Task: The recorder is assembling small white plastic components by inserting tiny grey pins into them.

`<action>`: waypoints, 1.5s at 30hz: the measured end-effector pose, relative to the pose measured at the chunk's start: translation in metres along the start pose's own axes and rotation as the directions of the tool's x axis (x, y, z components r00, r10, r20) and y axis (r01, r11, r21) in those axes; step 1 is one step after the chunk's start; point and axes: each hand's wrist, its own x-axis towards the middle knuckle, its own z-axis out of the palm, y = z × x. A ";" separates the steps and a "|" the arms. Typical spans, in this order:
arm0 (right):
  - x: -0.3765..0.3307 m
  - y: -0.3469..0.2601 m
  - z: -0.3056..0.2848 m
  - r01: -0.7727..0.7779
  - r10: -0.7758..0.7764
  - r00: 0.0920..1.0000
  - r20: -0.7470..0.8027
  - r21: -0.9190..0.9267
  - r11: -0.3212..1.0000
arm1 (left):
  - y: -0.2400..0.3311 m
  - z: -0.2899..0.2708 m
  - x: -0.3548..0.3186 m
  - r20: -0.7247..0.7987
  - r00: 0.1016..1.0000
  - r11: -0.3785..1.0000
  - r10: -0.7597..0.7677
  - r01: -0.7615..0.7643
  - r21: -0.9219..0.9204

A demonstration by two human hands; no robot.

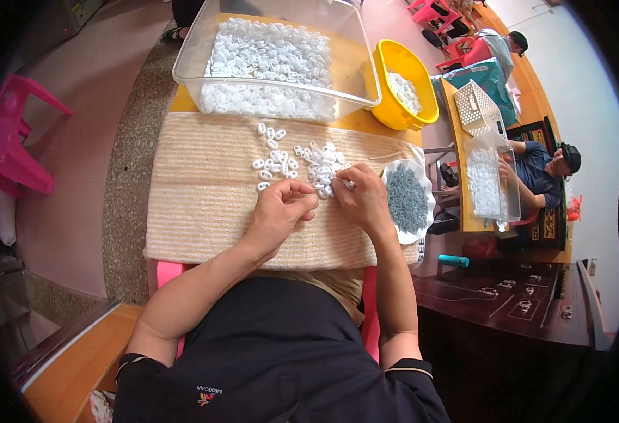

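Head cam, L of fisheye pair: looked down fr. wearer's head, close range, on L hand (279, 215) & R hand (367, 199), mid-frame; torso (274, 338) filled lower ctr.

Small white oval pieces (321, 159), in two loose clusters on striped towel (204, 201).

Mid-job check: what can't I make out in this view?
In the head view:
- Left hand: anything pinched is too small or covered by the hand itself.
- White pieces: those beneath the right hand are hidden by it.
- Grey pieces: individual shapes too small.
- Clear bin: far end cut off by top edge.
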 end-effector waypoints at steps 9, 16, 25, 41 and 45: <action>-0.002 0.006 0.002 0.085 -0.081 0.996 -0.036 0.136 0.987 | 0.002 0.000 -0.001 0.005 1.000 1.000 -0.005 0.005 0.018; -0.007 0.004 0.002 -0.031 0.043 0.999 -0.013 0.465 0.885 | 0.004 0.001 -0.002 0.005 1.000 0.999 -0.005 0.005 0.036; -0.018 -0.019 -0.005 -0.242 0.136 0.970 0.202 0.740 0.628 | -0.001 0.003 -0.001 0.041 0.997 0.996 0.069 -0.067 -0.051; -0.028 -0.028 0.002 -0.257 0.095 0.963 0.252 0.757 0.600 | 0.000 0.003 -0.002 0.066 0.996 0.997 0.063 -0.061 -0.040; -0.032 -0.027 0.008 -0.218 0.096 0.975 0.201 0.769 0.601 | -0.001 0.003 -0.002 0.069 0.996 0.996 0.054 -0.049 -0.073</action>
